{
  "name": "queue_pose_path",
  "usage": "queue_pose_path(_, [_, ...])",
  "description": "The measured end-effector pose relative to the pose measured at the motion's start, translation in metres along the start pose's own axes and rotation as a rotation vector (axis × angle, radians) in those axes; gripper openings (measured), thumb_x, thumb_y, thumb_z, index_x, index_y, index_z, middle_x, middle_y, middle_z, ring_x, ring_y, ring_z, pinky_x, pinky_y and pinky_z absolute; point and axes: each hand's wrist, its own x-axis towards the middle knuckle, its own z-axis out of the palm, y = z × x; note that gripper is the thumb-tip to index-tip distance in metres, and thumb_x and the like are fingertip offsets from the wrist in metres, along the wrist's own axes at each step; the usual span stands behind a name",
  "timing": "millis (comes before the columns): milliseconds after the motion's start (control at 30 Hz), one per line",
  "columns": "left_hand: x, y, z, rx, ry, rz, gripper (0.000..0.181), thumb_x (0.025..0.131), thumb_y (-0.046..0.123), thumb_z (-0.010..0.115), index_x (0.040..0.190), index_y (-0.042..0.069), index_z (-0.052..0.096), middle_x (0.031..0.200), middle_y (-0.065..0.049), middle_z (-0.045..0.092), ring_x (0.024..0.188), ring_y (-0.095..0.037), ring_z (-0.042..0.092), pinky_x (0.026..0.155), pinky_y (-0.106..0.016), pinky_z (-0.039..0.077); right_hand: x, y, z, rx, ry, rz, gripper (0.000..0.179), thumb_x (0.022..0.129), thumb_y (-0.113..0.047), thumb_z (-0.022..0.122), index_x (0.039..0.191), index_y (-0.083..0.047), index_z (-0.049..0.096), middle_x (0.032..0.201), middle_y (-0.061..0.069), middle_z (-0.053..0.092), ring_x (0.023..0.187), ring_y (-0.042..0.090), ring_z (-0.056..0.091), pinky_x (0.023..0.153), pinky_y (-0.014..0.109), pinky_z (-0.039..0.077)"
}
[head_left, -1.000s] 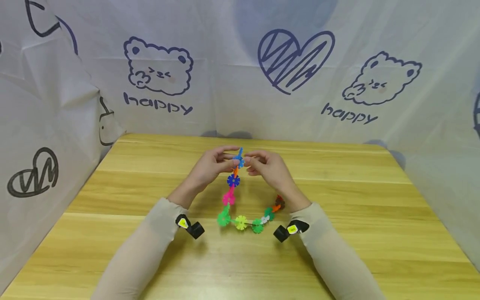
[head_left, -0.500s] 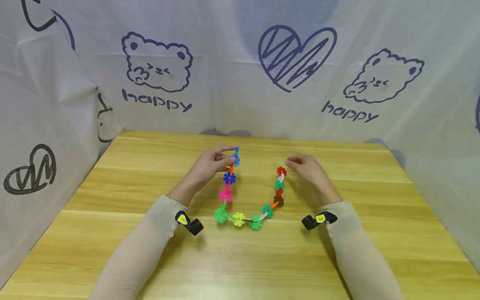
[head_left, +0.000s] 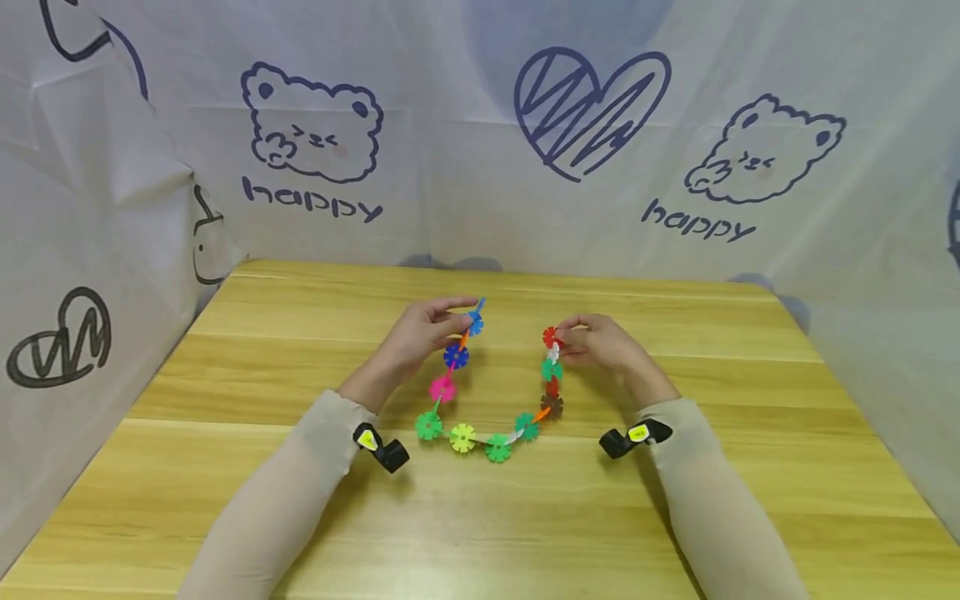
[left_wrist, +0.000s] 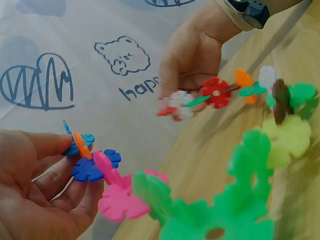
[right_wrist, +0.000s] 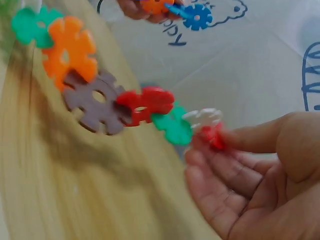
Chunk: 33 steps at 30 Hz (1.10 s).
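A chain of interlocked plastic snowflake discs hangs in a U shape between my two hands. My left hand (head_left: pixel 417 337) pinches the light blue disc (head_left: pixel 476 323) at one end, and another blue disc (head_left: pixel 482 305) sticks up from it. Below it run an orange, a dark blue disc (left_wrist: pixel 95 166) and a pink disc (left_wrist: pixel 122 200). At the other end my right hand (head_left: pixel 600 343) pinches the red disc (right_wrist: pixel 214 136) between thumb and fingers. A white, a green, a second red disc (right_wrist: pixel 145 105) and a brown disc (right_wrist: pixel 97 101) follow. Green and yellow discs (head_left: pixel 462 438) form the bottom.
The wooden table (head_left: pixel 360 517) lies under the hands. White cloth (head_left: pixel 465 158) with drawn bears and hearts stands behind and at the sides. A black camera (head_left: pixel 381 448) is strapped to each wrist.
My right hand first moved right, away from the blue end, then came onto the red end disc and took hold of it. The bottom of the chain has shifted left.
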Motion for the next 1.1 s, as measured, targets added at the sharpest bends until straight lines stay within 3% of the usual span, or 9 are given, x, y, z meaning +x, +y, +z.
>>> queue_pose_path(233, [-0.005, 0.004, 0.014, 0.105, -0.045, 0.012, 0.038, 0.094, 0.026, 0.068, 0.131, 0.015, 0.064, 0.108, -0.01, 0.071, 0.107, -0.035, 0.06, 0.088, -0.036, 0.05, -0.008, -0.017, 0.015, 0.143, 0.049, -0.174, 0.024, 0.101, -0.008, 0.05, 0.118, 0.008, 0.05, 0.107, 0.009, 0.059, 0.096, 0.017, 0.061, 0.092, 0.034, 0.051])
queue_pose_path(433, [-0.009, 0.006, 0.029, 0.126, -0.075, 0.024, 0.038, 0.092, 0.027, 0.071, 0.129, 0.018, 0.065, 0.104, -0.01, 0.071, 0.103, -0.035, 0.059, 0.084, -0.035, 0.049, -0.014, -0.035, 0.035, 0.208, 0.131, -0.262, 0.019, 0.1, -0.011, 0.056, 0.112, 0.003, 0.056, 0.095, 0.002, 0.066, 0.088, 0.016, 0.059, 0.087, 0.03, 0.051])
queue_pose_path(600, [-0.011, 0.008, 0.038, 0.102, -0.092, 0.01, 0.038, 0.092, 0.023, 0.071, 0.13, 0.017, 0.064, 0.102, -0.01, 0.071, 0.107, -0.043, 0.057, 0.089, -0.039, 0.049, -0.018, -0.046, 0.046, 0.168, 0.202, -0.296, 0.022, 0.097, -0.018, 0.063, 0.109, 0.0, 0.061, 0.087, -0.002, 0.069, 0.082, 0.017, 0.057, 0.079, 0.028, 0.049])
queue_pose_path(800, [-0.011, 0.006, 0.045, 0.066, -0.08, -0.002, 0.04, 0.093, 0.023, 0.07, 0.131, 0.014, 0.063, 0.101, -0.01, 0.07, 0.093, -0.025, 0.062, 0.085, -0.035, 0.05, -0.02, -0.052, 0.049, 0.121, 0.255, -0.312, 0.022, 0.096, -0.021, 0.065, 0.108, -0.002, 0.065, 0.085, -0.001, 0.071, 0.081, 0.02, 0.056, 0.072, 0.027, 0.047])
queue_pose_path(867, [-0.011, 0.006, 0.047, 0.043, -0.075, 0.003, 0.04, 0.093, 0.021, 0.07, 0.131, 0.01, 0.063, 0.099, -0.009, 0.07, 0.088, -0.021, 0.061, 0.082, -0.033, 0.05, -0.022, -0.053, 0.05, 0.119, 0.257, -0.317, 0.023, 0.096, -0.02, 0.065, 0.108, -0.001, 0.065, 0.087, 0.0, 0.071, 0.084, 0.02, 0.058, 0.074, 0.027, 0.048])
queue_pose_path(1100, [-0.01, 0.004, 0.048, -0.001, -0.078, 0.011, 0.041, 0.094, 0.019, 0.068, 0.133, 0.007, 0.06, 0.103, -0.012, 0.07, 0.096, -0.034, 0.059, 0.084, -0.033, 0.05, -0.025, -0.056, 0.052, 0.067, 0.255, -0.353, 0.027, 0.095, -0.023, 0.068, 0.11, -0.002, 0.068, 0.095, 0.005, 0.072, 0.093, 0.023, 0.063, 0.087, 0.039, 0.049])
